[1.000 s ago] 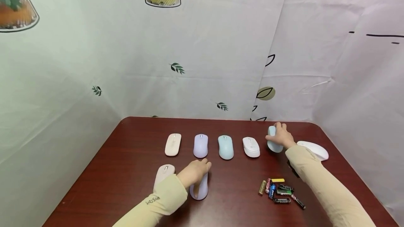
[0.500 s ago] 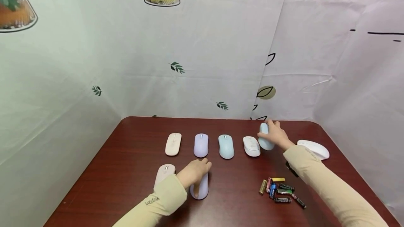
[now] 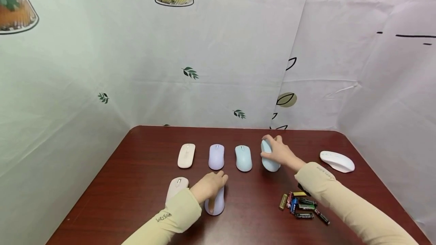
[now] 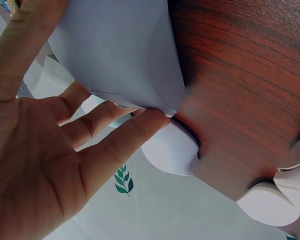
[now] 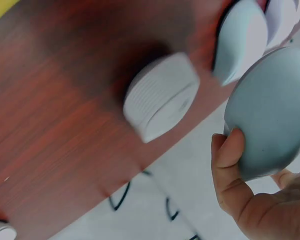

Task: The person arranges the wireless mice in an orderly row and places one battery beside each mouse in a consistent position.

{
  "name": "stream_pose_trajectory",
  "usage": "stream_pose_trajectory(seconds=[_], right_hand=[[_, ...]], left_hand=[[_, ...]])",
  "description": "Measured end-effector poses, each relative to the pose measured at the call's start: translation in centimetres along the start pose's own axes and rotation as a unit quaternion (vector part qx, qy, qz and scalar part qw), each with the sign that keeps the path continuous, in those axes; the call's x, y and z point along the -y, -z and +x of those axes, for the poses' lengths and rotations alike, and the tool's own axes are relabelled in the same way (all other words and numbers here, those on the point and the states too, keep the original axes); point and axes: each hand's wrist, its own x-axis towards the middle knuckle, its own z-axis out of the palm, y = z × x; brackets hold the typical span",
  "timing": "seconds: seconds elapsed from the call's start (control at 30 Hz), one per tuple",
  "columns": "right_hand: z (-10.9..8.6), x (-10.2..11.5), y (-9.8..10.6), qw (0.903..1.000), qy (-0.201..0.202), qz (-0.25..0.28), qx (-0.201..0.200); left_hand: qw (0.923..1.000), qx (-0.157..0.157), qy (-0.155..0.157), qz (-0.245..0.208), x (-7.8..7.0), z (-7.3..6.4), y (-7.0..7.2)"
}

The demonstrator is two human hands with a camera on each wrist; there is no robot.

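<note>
Across the red-brown wood-grain table (image 3: 129, 177): pale-blue rounded mouse (image 5: 270, 115), pinched by your right hand (image 3: 282, 153) (keep clear of white ribbed mouse (image 5: 162, 97)); lilac rounded mouse (image 4: 120, 55), gripped by your left hand (image 3: 208, 185).

1 light-blue mouse (image 3: 271, 165) — tilted, raised above the table (image 3: 136, 177); 1 lavender mouse (image 3: 220, 201) — smooth, rounded, nearer, to its left.

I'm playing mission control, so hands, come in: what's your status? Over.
Left hand: grips nearer lavender mouse. Right hand: holds light-blue mouse, raised. Possibly in the way: white mouse close by, hidden from head view.
</note>
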Motion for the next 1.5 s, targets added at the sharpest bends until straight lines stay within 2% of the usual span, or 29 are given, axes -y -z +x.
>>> stream_pose_trajectory(seconds=[0.13,0.37,0.57,0.9,1.17,1.5], right_hand=[[-0.5,1.2,-0.9,0.9997,0.021,-0.002,0.011],[-1.0,2.6,-2.0,0.9987,0.047,-0.014,0.017],[-1.6,3.2,-3.6,0.9978,0.055,-0.016,0.032],[-3.1,3.7,-5.9,0.9959,0.079,-0.029,0.033],[-4.0,4.2,-7.2,0.9957,0.067,-0.031,0.055],[-5.0,4.6,-8.7,0.9955,0.069,-0.022,0.062]], left_hand=[[1.0000,0.008,0.000,0.002,-0.1,0.0,0.0],[1.0000,0.005,0.000,0.002,-0.1,0.2,0.1],[1.0000,0.004,0.000,0.007,0.0,0.2,0.1],[0.9997,-0.014,-0.013,0.016,0.1,0.1,-0.1],[0.9994,-0.029,-0.016,-0.005,0.5,0.1,0.0],[0.9996,-0.023,-0.015,-0.006,0.4,0.0,-0.3]])
